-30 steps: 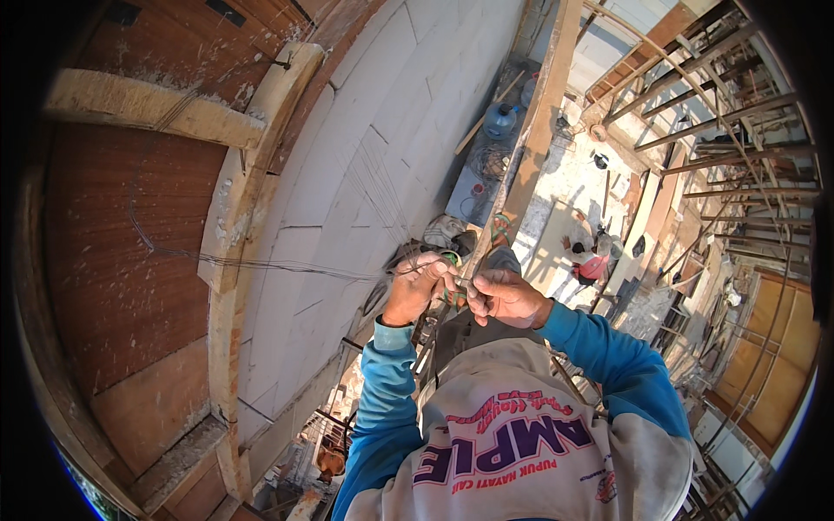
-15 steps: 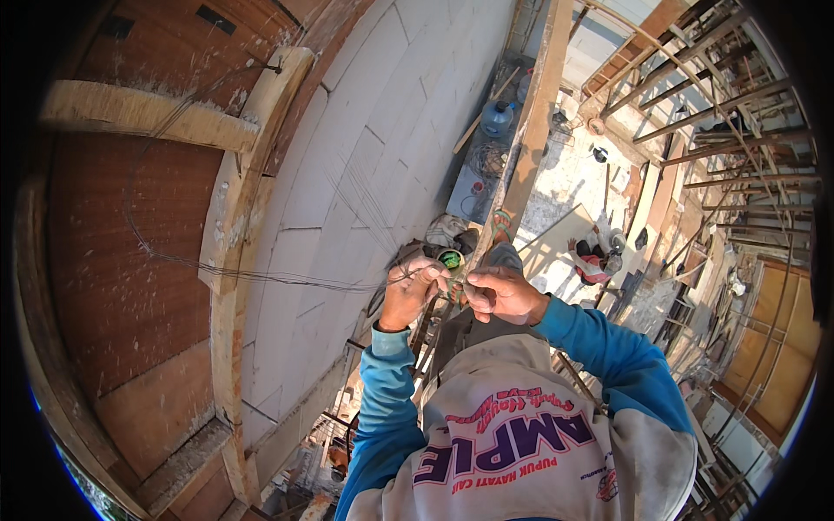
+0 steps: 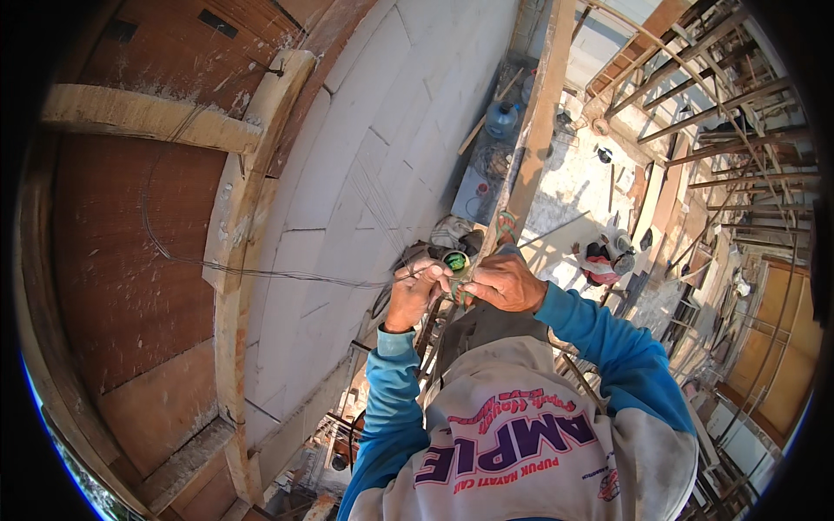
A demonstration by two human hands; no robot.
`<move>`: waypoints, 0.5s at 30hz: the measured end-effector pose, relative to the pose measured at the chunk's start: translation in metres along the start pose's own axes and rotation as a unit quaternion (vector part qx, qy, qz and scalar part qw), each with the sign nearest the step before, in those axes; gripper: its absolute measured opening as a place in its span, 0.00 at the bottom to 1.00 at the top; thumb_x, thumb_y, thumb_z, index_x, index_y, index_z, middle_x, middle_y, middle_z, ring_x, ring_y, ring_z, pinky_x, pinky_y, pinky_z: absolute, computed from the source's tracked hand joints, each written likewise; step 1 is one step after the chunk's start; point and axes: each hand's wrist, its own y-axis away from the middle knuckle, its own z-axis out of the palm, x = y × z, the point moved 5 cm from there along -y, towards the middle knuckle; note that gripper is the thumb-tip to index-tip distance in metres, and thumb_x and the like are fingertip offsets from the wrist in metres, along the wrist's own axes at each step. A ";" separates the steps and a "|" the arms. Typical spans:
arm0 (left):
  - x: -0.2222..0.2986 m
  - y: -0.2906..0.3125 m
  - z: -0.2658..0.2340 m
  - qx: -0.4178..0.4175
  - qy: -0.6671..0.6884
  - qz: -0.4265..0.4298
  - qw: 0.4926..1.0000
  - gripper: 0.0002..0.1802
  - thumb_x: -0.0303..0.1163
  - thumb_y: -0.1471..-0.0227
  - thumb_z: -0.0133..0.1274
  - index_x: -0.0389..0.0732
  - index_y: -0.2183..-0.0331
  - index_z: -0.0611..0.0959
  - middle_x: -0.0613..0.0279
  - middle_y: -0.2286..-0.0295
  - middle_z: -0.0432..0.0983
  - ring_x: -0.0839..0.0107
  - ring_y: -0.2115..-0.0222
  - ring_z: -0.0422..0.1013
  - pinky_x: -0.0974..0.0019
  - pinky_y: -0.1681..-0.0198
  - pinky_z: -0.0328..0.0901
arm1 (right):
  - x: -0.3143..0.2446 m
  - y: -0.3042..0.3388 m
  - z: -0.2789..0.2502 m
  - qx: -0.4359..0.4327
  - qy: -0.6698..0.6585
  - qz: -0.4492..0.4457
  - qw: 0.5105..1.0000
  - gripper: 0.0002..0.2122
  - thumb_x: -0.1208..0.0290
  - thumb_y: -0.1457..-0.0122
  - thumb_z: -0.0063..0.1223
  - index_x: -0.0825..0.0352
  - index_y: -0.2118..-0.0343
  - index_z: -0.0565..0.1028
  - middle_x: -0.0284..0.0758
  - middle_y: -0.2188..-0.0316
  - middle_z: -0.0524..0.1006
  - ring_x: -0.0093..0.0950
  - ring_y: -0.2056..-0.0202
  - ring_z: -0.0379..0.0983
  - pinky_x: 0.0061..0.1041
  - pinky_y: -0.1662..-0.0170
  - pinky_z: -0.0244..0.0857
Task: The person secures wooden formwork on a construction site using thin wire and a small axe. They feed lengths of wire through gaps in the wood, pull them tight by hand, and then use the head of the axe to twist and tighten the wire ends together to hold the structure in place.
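Note:
A bundle of thin dark wire (image 3: 300,275) runs from in front of the wooden panel on the left, across the post, to my hands. My left hand (image 3: 413,293) is closed on it, thumb and forefinger pinched together. Close by, my right hand (image 3: 508,282) is also closed, its fingertips pinching at the wire's end side; the thin strands between the hands are hard to make out. Below the hands shows a round container (image 3: 454,260) with something green in it. Several fine pale strands (image 3: 375,204) fan out against the wall beyond my left hand.
Wooden posts (image 3: 233,304) and brown panels (image 3: 130,260) stand at left beside a pale block wall (image 3: 347,130). A long plank (image 3: 540,113) runs ahead under my sandaled foot (image 3: 506,226). Far below are a blue water jug (image 3: 501,119) and another person (image 3: 599,260); scaffolding poles (image 3: 730,113) rise at right.
My right hand has turned slightly, its fingers now pointing more toward my left hand. The wire loop by the panel has swung a little to the right. The person below has shifted.

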 end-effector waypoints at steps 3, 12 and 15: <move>0.000 -0.001 0.004 0.032 -0.001 0.017 0.999 0.16 0.40 0.44 0.53 0.35 0.71 0.80 0.65 0.82 0.74 0.83 0.85 0.61 0.78 0.82 0.54 | 0.003 0.002 0.008 0.028 0.009 0.052 0.998 0.12 0.68 0.43 0.53 0.71 0.78 0.67 0.37 0.84 0.65 0.35 0.81 0.65 0.34 0.79 0.57; 0.019 0.011 -0.012 0.202 0.057 0.105 0.972 0.11 0.34 0.45 0.54 0.34 0.71 0.80 0.65 0.81 0.73 0.85 0.89 0.55 0.79 0.86 0.48 | 0.072 0.038 -0.010 0.208 -0.371 0.365 0.828 0.14 0.63 0.39 0.51 0.72 0.72 0.70 0.33 0.77 0.73 0.23 0.74 0.70 0.24 0.71 0.67; 0.018 0.010 -0.010 0.220 0.061 0.107 0.968 0.14 0.36 0.44 0.53 0.32 0.68 0.80 0.63 0.80 0.75 0.85 0.89 0.55 0.78 0.87 0.48 | 0.069 0.028 -0.016 0.265 -0.414 0.292 0.820 0.11 0.65 0.38 0.48 0.69 0.70 0.70 0.41 0.67 0.76 0.28 0.65 0.75 0.28 0.64 0.72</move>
